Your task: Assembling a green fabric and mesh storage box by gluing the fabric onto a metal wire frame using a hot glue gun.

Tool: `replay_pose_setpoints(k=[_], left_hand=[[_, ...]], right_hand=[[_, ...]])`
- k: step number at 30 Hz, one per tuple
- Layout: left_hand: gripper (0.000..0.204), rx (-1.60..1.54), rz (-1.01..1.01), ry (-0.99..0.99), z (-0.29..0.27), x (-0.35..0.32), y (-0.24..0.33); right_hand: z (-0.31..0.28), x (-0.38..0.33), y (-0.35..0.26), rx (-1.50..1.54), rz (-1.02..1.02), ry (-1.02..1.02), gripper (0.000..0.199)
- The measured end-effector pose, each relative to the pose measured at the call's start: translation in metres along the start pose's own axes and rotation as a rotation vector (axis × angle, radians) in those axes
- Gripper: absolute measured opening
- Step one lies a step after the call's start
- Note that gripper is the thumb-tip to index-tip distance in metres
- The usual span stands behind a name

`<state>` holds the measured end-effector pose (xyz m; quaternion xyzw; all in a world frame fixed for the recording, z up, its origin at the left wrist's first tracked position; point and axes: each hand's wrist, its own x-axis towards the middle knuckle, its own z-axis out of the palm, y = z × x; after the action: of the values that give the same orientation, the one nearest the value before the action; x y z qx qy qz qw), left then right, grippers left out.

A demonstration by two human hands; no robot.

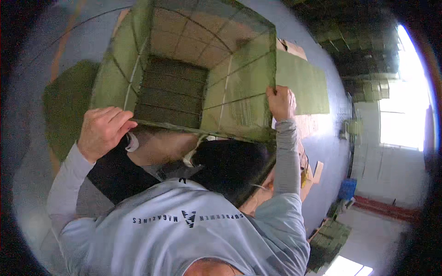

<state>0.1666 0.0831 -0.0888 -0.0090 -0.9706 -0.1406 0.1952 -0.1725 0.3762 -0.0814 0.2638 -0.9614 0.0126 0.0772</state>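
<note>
In front of me a large open box (pixel 244 92) of wire mesh is tilted, its inside facing me. Green sheet-like panels line its walls, and thin wires cross them in squares. My left hand (pixel 106 129) is closed on its near left corner, fingers curled over the edge. At the right side my right hand (pixel 282 103) grips the rim with the fingers wrapped round it. The box's dark ribbed far panel (pixel 170 92) shows between the side walls. What the fingertips press on is partly hidden.
Green sheets (pixel 304 83) lie on tan board right of the box, and a dark green piece (pixel 69 106) lies to its left. Stacked green panels (pixel 329 244) stand at lower right near a blue crate (pixel 347 188). Grey floor (pixel 327 161) runs along the right.
</note>
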Motion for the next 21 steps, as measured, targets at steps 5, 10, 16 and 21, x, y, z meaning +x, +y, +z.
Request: replay_pose_setpoints(k=[5,10,16,21], left_hand=[[0.019,-0.024,0.016,0.019,0.003,0.007,-0.006],[0.019,-0.059,0.008,-0.104,-0.004,0.007,-0.005],[0.024,-0.167,-0.155,0.138,-0.044,0.050,-0.053],[0.038,-0.167,-0.363,0.227,-0.036,0.142,-0.142]], right_hand=[[-0.002,0.016,0.005,-0.046,-0.101,-0.036,0.049],[0.015,0.041,0.008,-0.004,-0.086,0.143,0.047],[0.008,0.039,-0.009,0.015,-0.128,0.148,0.037],[0.018,-0.006,0.002,0.160,-0.121,0.367,0.029]])
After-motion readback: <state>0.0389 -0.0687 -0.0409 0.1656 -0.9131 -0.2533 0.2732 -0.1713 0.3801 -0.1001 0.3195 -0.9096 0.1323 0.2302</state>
